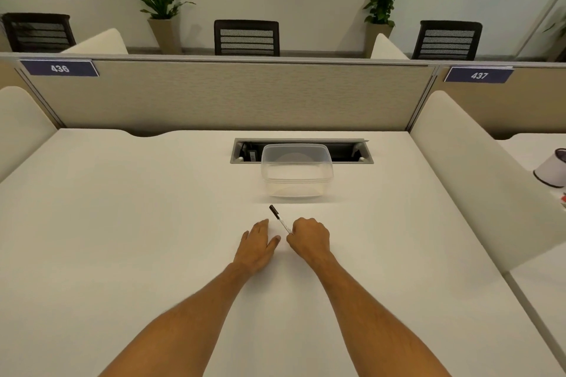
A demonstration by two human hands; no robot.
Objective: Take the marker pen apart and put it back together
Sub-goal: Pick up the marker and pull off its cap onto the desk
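A thin marker pen (280, 220) with a black cap and a white barrel points away from me and to the left, cap end up. My right hand (310, 237) is closed around its lower end, which is hidden in the fist. My left hand (258, 243) lies flat on the white desk (122, 223) just left of the pen, fingers apart, holding nothing and not touching the pen.
A clear plastic container (296, 173) stands beyond the pen, in front of a cable slot (301, 150) in the desk. A beige partition closes off the back, padded dividers flank both sides, and a white cup (551, 170) sits far right.
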